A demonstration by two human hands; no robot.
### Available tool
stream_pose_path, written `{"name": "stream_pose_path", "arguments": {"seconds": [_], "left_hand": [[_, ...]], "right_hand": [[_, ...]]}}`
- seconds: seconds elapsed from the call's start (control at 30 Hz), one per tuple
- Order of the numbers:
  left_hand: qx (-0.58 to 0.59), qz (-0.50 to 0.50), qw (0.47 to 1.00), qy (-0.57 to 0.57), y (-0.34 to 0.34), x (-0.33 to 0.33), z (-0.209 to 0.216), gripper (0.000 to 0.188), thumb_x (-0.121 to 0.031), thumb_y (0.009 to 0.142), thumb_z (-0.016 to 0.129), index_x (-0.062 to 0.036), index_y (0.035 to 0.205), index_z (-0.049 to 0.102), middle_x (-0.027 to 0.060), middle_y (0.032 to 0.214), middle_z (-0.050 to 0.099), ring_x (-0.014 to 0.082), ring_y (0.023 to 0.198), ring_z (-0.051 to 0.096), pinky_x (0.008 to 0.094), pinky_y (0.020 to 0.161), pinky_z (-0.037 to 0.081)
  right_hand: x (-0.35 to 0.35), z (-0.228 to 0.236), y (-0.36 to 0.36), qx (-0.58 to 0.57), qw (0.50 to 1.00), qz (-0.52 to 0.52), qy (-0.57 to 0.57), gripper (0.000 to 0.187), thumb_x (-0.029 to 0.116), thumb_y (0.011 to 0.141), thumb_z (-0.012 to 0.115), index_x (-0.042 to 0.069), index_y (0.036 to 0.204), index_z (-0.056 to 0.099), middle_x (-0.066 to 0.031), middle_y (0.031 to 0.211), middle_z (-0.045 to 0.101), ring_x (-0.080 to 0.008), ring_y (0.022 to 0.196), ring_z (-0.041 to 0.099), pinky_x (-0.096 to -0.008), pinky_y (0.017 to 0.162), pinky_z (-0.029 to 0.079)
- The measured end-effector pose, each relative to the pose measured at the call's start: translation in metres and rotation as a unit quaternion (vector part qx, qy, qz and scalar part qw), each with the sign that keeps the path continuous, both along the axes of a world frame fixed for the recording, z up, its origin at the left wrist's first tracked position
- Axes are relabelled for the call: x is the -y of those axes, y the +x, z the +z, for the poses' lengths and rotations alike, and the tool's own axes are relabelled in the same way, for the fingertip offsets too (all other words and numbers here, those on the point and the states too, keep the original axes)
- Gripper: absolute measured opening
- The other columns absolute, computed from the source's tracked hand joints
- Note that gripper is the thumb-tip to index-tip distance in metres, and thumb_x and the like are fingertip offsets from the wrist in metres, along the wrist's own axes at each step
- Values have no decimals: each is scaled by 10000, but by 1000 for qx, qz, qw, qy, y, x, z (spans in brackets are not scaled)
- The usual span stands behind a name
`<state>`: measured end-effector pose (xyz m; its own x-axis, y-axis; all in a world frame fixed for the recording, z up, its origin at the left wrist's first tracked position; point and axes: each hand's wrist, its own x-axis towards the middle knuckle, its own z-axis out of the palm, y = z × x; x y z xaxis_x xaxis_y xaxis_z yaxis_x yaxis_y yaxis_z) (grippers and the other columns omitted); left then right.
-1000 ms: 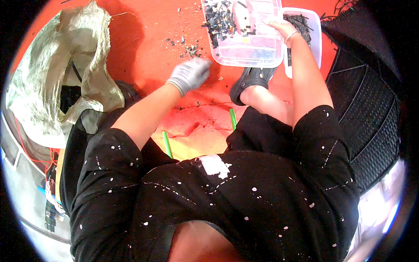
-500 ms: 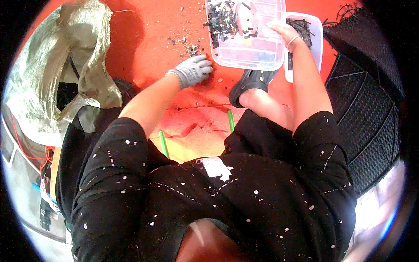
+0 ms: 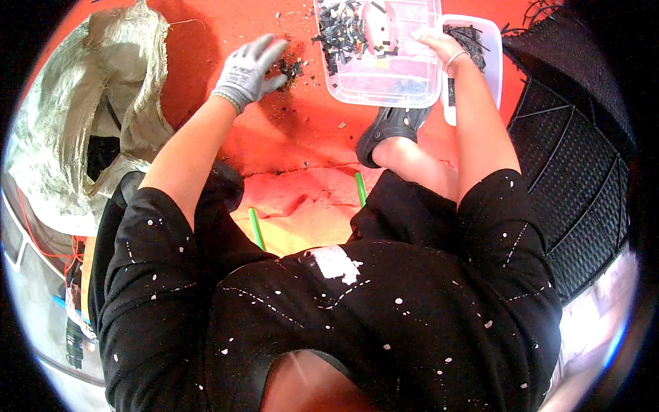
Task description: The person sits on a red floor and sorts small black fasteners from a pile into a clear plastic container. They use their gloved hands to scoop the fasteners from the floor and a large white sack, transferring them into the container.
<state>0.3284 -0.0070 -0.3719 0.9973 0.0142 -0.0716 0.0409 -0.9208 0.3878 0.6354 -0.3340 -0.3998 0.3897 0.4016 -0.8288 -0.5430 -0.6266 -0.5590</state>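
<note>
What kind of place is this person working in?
Probably an informal floor-level sorting spot: an orange floor, a clear plastic tub of dark scraps, and a woven sack beside the gloved left hand.

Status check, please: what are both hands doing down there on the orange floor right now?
Left hand, gloved, fingers on a pile of small dark scraps. Right hand, bare, rests on the clear plastic bin's rim. Nothing between pile and bin.

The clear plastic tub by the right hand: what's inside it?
The clear tub holds a heap of small dark scraps in its far left part; the near part looks bare. The right hand on its rim hides that corner.
</note>
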Motion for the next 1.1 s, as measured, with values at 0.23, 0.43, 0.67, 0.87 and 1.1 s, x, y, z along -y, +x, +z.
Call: {"name": "stream_pose_path", "arguments": {"seconds": [0.23, 0.43, 0.67, 0.87, 1.1], "left_hand": [[-180, 93, 978, 56, 14, 36, 16, 847, -452, 640, 728, -328, 1364, 305, 140, 1236, 432, 363, 1064, 492, 480, 830, 463], [-207, 129, 970, -15, 7, 83, -6, 518, -240, 780, 610, -300, 1270, 452, 176, 1196, 466, 361, 1021, 535, 438, 832, 481], [-275, 112, 951, -81, 24, 63, -15, 231, -158, 807, 564, -114, 1029, 610, 189, 1110, 545, 346, 1000, 563, 413, 839, 474], [-267, 150, 946, -110, 32, 51, -9, 187, -137, 781, 590, -91, 952, 651, 166, 931, 632, 342, 890, 602, 405, 776, 488], [-58, 160, 912, -372, 78, 85, 39, 327, -244, 787, 638, -34, 1036, 617, 124, 908, 667, 200, 839, 640, 324, 774, 494]], "right_hand": [[-7, 12, -8, 10, 999, -39, -1, 368, 215, 749, 721, 5, 1035, 624, -100, 961, 655, -205, 844, 632, -361, 750, 507], [-8, 10, -7, -9, 999, -30, -7, 416, 251, 743, 740, 32, 1068, 600, -71, 978, 649, -183, 869, 628, -351, 762, 518], [-1, 0, -7, 4, 999, -42, 14, 395, 215, 728, 732, 13, 1048, 621, -72, 933, 654, -199, 849, 616, -358, 750, 496], [-2, 2, -10, 22, 998, -42, 32, 347, 204, 739, 714, 13, 1017, 631, -74, 941, 654, -195, 845, 619, -348, 752, 494], [-17, 21, -14, 23, 999, -36, 6, 349, 189, 738, 715, 7, 1023, 627, -74, 938, 657, -196, 838, 622, -352, 748, 497]]}}
